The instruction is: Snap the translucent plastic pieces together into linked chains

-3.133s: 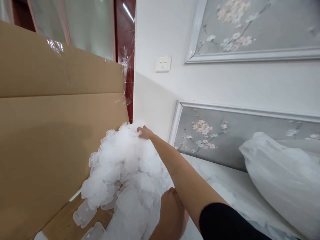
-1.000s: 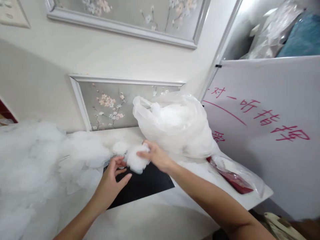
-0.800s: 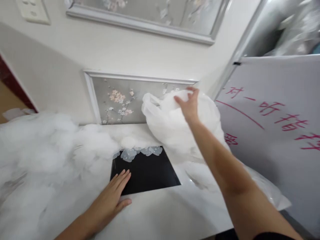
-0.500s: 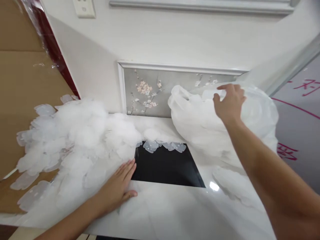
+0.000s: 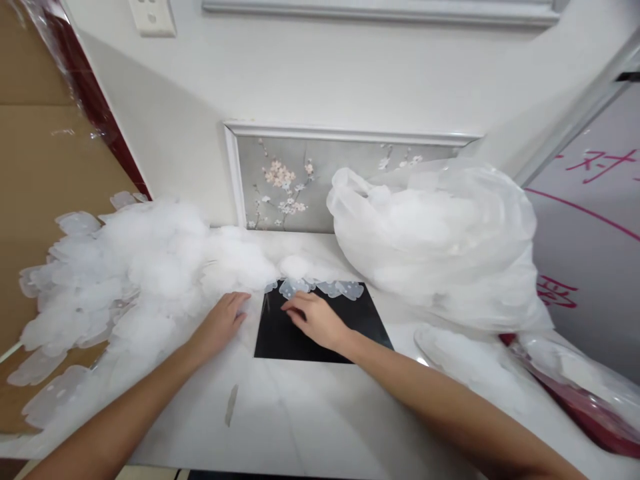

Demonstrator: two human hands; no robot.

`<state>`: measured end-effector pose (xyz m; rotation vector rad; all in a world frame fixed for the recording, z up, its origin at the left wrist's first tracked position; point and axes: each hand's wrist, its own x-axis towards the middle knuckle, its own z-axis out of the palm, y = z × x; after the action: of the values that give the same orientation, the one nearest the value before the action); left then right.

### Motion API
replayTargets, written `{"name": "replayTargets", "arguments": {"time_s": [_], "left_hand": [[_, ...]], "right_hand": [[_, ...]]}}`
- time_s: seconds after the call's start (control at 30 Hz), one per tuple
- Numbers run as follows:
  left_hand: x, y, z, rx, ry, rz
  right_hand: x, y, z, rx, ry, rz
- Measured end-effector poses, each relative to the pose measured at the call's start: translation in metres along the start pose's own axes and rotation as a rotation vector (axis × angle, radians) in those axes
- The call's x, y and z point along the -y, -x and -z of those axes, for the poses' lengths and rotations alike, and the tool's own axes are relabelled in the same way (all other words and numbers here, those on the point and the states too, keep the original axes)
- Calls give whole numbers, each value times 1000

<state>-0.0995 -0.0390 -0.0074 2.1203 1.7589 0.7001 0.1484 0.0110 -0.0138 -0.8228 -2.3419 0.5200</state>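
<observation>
My left hand rests on the white tabletop with fingers stretched out, beside a big pile of frosted, translucent plastic pieces. Over the black square sheet is my right hand, its fingers bent inward. Whether a small piece sits between those fingertips cannot be made out. Just behind them, several translucent pieces with pale dots overlap the sheet's far edge. A large, thin white plastic bag, stuffed with similar-looking whitish contents, stands to the right.
More whitish plastic material lies at the right, with a clear-wrapped red item beyond it. Cardboard stands at the left. A flower-patterned wall panel is behind the table; a whiteboard with pink writing is at the right.
My right hand has come from above the bag down and left to the black sheet, its fingers now bent. My left hand has drawn back from the sheet's edge towards the pile.
</observation>
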Motion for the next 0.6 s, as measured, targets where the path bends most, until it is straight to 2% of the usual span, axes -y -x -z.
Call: {"name": "replayTargets", "arguments": {"time_s": [0.1, 0.2, 0.23, 0.33, 0.37, 0.4, 0.47, 0.53, 0.57, 0.6], "left_hand": [[5, -10, 8, -1, 73, 39], [11, -10, 12, -23, 127, 73], [14, -9, 13, -30, 153, 91], [22, -7, 13, -32, 249, 147], [24, -7, 13, -32, 282, 163], [25, -8, 13, -34, 311, 177], [26, -9, 11, -48, 355, 197], [24, -9, 9, -68, 377, 210], [22, -9, 7, -79, 382, 214], [21, -8, 6, -89, 385, 215]], "right_hand": [[9, -29, -21, 72, 32, -6], [32, -26, -45, 116, 183, 39], [44, -15, -53, 149, 191, 109], [78, 27, -70, 374, 0, 671], [85, 37, -72, 405, -35, 744], [87, 42, -73, 398, -50, 746], [77, 34, -68, 274, -7, 508], [53, 12, -61, 126, 100, 141], [40, 1, -58, 103, 135, 44], [29, -8, -57, 109, 150, 26]]}}
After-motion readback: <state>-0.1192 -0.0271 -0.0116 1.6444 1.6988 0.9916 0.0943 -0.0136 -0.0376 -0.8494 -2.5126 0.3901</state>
